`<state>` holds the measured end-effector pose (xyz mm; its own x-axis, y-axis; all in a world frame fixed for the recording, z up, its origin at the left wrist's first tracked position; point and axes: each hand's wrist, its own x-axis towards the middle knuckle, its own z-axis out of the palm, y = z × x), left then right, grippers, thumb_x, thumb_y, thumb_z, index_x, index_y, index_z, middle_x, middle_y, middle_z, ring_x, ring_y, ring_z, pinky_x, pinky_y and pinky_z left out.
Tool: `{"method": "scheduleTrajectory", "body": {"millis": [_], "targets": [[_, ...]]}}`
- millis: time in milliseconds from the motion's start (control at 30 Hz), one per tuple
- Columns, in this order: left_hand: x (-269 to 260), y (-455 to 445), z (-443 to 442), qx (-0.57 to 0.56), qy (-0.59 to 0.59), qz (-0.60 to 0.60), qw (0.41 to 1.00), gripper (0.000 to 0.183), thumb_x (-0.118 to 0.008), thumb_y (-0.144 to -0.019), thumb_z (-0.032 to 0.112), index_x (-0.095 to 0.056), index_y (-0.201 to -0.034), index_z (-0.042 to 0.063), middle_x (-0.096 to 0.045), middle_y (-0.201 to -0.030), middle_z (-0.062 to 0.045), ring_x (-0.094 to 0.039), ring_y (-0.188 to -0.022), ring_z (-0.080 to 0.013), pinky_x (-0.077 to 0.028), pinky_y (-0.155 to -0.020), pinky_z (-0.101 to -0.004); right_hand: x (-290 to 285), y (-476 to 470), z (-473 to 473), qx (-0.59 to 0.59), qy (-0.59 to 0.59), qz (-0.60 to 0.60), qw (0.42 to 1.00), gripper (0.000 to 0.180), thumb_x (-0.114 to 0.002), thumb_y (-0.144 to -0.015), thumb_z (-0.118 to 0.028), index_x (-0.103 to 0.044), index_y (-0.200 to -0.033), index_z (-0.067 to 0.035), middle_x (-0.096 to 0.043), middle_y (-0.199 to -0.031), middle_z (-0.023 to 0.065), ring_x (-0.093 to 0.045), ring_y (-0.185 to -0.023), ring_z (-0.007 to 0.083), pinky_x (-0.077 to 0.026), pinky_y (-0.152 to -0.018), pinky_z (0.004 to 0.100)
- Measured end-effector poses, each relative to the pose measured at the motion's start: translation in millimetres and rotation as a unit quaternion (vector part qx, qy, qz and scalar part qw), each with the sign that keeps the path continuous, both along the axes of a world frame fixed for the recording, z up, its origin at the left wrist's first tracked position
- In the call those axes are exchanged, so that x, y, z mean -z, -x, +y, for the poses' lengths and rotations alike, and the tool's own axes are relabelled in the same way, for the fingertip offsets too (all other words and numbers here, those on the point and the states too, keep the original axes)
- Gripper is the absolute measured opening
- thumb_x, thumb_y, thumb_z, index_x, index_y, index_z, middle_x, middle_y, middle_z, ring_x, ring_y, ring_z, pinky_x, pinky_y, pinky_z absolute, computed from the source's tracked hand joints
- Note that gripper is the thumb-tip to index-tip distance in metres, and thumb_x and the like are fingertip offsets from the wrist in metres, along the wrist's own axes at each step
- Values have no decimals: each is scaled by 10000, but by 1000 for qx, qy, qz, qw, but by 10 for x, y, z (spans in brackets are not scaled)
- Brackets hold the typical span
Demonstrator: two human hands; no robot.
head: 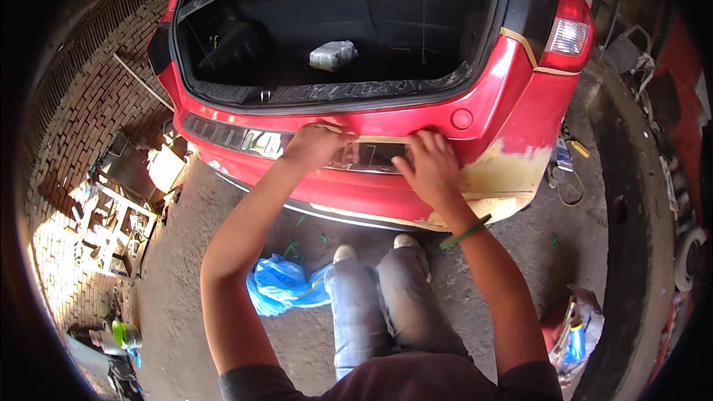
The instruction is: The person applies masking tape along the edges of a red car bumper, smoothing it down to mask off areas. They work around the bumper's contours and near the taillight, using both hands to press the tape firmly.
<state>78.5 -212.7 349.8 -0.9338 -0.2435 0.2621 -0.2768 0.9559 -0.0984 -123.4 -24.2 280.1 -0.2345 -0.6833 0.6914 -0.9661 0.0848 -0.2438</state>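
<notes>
Before me stands a red car with its cargo area open and a shiny bumper sill plate [262, 142] along the rear bumper. A strip of masking tape [381, 139] runs along the plate's upper edge. My left hand [318, 147] has its fingers curled at the tape's left part; whether they grip it cannot be told. My right hand [431, 164] lies at the plate's right end, fingertips on the upper edge, thumb apart. A green ring [468, 232] circles my right wrist. Beige filler [507, 170] covers the bumper corner. More tape [521, 42] edges the tail light [568, 36].
A blue plastic bag [287, 284] lies on the floor by my feet. A wrapped bundle [333, 55] sits in the cargo area. At the left are a metal frame [117, 231] and a brick wall [78, 100]; a bag [576, 334] lies at the lower right.
</notes>
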Motion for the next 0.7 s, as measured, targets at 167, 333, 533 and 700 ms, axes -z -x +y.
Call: {"method": "scheduleTrajectory", "body": {"millis": [167, 333, 533, 700], "targets": [[23, 49, -38, -35, -175, -35, 983, 205, -574, -973, 242, -776, -1002, 220, -734, -832, 24, -727, -828, -191, -575, -755, -360, 32, 249, 217, 21, -12, -23, 999, 409, -744, -880, -326, -639, -1169, -57, -618, -1201, 103, -570, -1132, 323, -468, -963, 467], [37, 42, -1, -47, -117, -36, 991, 195, -593, -953, 265, -775, -998, 212, -729, -829, 2, -720, -821, -195, -570, -751, -370, 29, 181, 214, 38, -15, -2, 999, 436, -746, -879, -340, -633, -1178, -44, -614, -1217, 115, -564, -1151, 327, -463, -975, 466], [140, 17, -10, -31, -49, -16, 998, 208, -593, -958, 276, -773, -1024, 196, -702, -790, -32, -708, -798, -236, -565, -753, -390, 20, -38, 23, 34, -21, 36, 999, 514, -749, -877, -379, -631, -1235, -31, -614, -1204, 99, -570, -1136, 323, -468, -958, 461], [193, 31, -53, -38, -57, -12, 998, 188, -643, -923, 288, -768, -1017, 183, -696, -783, -47, -707, -778, -256, -566, -718, -403, 28, -320, -243, 3, -12, 35, 999, 553, -749, -871, -403, -643, -1242, -7, -618, -1219, 112, -573, -1143, 314, -471, -980, 461]]}}
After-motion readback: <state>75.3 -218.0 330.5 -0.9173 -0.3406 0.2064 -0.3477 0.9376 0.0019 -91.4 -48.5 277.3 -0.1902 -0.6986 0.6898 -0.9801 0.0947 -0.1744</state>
